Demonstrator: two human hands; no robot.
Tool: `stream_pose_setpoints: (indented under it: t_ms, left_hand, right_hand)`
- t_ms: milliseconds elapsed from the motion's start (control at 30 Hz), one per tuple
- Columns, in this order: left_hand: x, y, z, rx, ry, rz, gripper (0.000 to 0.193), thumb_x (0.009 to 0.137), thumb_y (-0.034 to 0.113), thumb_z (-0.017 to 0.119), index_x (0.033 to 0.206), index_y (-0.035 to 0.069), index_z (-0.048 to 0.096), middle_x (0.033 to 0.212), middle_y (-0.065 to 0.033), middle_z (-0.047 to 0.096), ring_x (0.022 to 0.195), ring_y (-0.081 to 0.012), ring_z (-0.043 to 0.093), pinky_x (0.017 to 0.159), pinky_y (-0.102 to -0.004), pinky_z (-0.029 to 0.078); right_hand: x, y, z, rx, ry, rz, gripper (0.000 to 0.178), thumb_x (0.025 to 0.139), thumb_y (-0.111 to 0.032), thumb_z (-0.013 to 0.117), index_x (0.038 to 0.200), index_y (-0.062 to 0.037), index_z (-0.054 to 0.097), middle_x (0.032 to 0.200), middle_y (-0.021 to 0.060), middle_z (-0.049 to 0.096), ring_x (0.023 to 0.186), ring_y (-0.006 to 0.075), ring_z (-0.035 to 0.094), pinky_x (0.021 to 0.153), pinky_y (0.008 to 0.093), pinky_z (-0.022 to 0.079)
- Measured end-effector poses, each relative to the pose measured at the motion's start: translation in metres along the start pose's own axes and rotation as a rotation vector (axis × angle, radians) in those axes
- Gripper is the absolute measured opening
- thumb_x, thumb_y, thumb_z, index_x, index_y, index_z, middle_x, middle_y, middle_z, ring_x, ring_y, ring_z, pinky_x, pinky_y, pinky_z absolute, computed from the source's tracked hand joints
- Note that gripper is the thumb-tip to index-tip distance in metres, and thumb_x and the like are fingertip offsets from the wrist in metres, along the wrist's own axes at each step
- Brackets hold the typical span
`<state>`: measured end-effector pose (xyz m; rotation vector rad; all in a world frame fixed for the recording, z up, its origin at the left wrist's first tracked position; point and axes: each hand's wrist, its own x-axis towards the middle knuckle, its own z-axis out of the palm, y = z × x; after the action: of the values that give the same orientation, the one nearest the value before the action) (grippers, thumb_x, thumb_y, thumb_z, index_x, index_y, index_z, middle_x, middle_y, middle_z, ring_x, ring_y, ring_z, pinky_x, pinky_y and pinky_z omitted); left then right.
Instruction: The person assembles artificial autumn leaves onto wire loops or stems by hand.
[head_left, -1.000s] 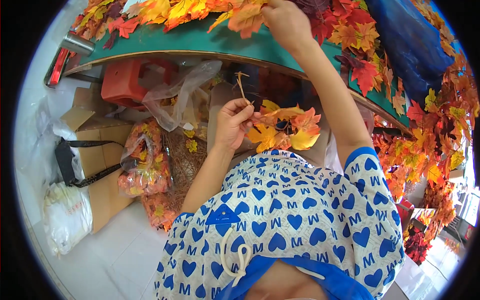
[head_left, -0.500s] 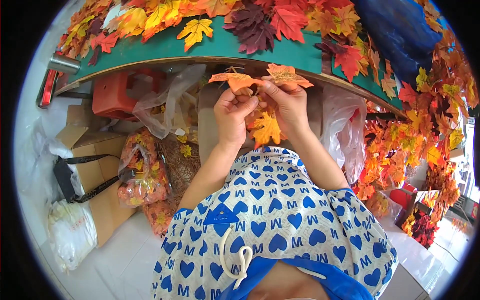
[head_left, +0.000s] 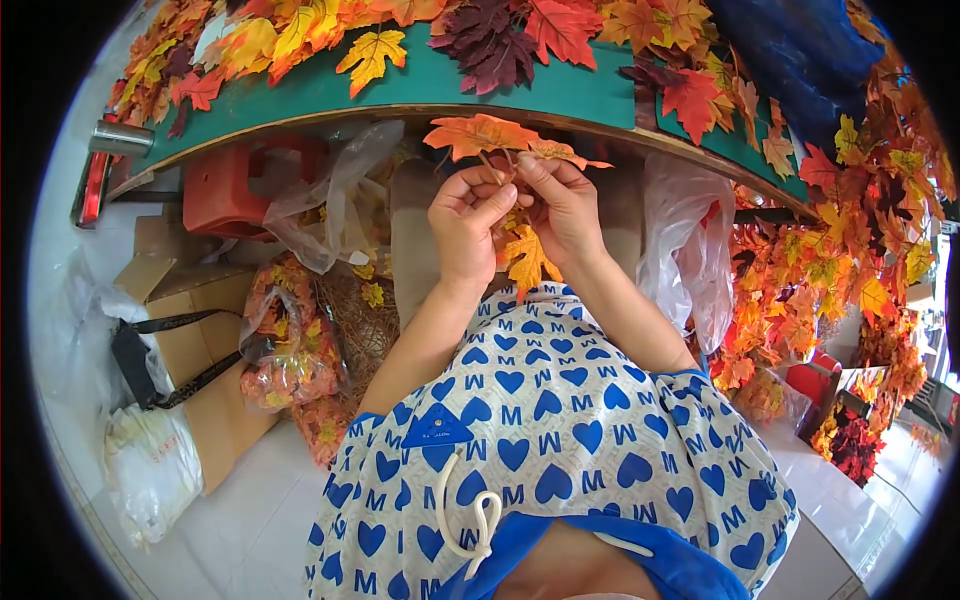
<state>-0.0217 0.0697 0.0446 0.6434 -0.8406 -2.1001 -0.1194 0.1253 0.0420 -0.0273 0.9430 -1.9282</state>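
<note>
Just below the table's near edge, both my hands are close together with their fingers pinched. My left hand (head_left: 466, 228) grips artificial maple leaves by their thin stems, and its thumb points toward the other hand. My right hand (head_left: 568, 212) pinches at the same stems with thumb and index finger. An orange maple leaf (head_left: 478, 135) spreads above the fingers, overlapping a second orange leaf (head_left: 568, 153) to its right. A yellow-orange leaf (head_left: 530, 258) hangs below, between my wrists. The exact joint of the stems is partly hidden by my fingertips.
The green-topped table (head_left: 480, 85) carries many red, yellow and purple leaves. Under it stand a red plastic container (head_left: 222, 195) and clear plastic bags (head_left: 685, 255). At left are an open cardboard box (head_left: 215, 370) and bagged leaves (head_left: 290, 380). Leaf garlands (head_left: 790, 290) hang at right.
The left orange leaf has turned to show a broader face and now overlaps the right one. My right hand has moved slightly left, closer to my left hand. The view has shifted a little.
</note>
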Motion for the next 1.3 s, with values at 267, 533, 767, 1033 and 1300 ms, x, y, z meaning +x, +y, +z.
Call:
stream_pose_setpoints:
  t_ms: [267,533,767,1033,1300]
  left_hand:
    - [0.004,-0.004,-0.003,0.02,0.013,0.017,0.017,0.077,-0.008,0.063,0.092,-0.004,0.057,0.079,-0.0092,0.064,0.07,-0.016,0.064,0.067,-0.0232,0.05]
    - [0.005,-0.005,-0.002,0.057,0.009,-0.008,0.017,0.077,-0.008,0.062,0.092,-0.004,0.057,0.08,-0.0096,0.064,0.068,-0.0162,0.064,0.067,-0.0237,0.051]
    - [0.006,-0.006,-0.002,0.06,0.02,-0.02,0.018,0.076,-0.008,0.063,0.093,-0.005,0.058,0.081,-0.01,0.063,0.069,-0.0162,0.064,0.067,-0.0237,0.051]
    - [0.007,-0.012,-0.007,0.054,0.028,-0.006,0.018,0.076,-0.009,0.064,0.092,-0.004,0.058,0.081,-0.009,0.063,0.069,-0.0144,0.062,0.067,-0.023,0.05]
    - [0.008,-0.012,-0.005,0.044,0.054,0.004,0.018,0.075,-0.01,0.064,0.091,-0.003,0.059,0.082,-0.0081,0.063,0.07,-0.0116,0.06,0.069,-0.0211,0.049]
  right_hand:
    - [-0.001,0.008,-0.003,-0.045,-0.014,-0.102,0.009,0.081,-0.008,0.068,0.085,-0.0009,0.064,0.078,0.0054,0.064,0.061,0.0096,0.055,0.059,0.0212,0.047]
    - [-0.001,0.002,0.0,0.068,0.024,0.035,0.011,0.084,-0.011,0.066,0.089,-0.0014,0.064,0.083,0.006,0.065,0.063,0.0076,0.052,0.06,0.0203,0.046]
    - [0.0,0.005,-0.003,0.048,0.038,0.009,0.012,0.084,-0.011,0.066,0.09,-0.0016,0.064,0.084,0.0056,0.066,0.062,0.007,0.052,0.059,0.02,0.046]
    - [0.0,0.008,-0.004,0.05,0.021,-0.007,0.011,0.083,-0.011,0.066,0.089,-0.0019,0.065,0.083,0.0042,0.066,0.063,0.0065,0.052,0.059,0.0198,0.046]
    - [0.004,0.013,-0.011,-0.108,-0.01,-0.071,0.013,0.084,-0.013,0.066,0.089,-0.0014,0.064,0.079,0.001,0.062,0.066,0.0054,0.052,0.061,0.0189,0.044]
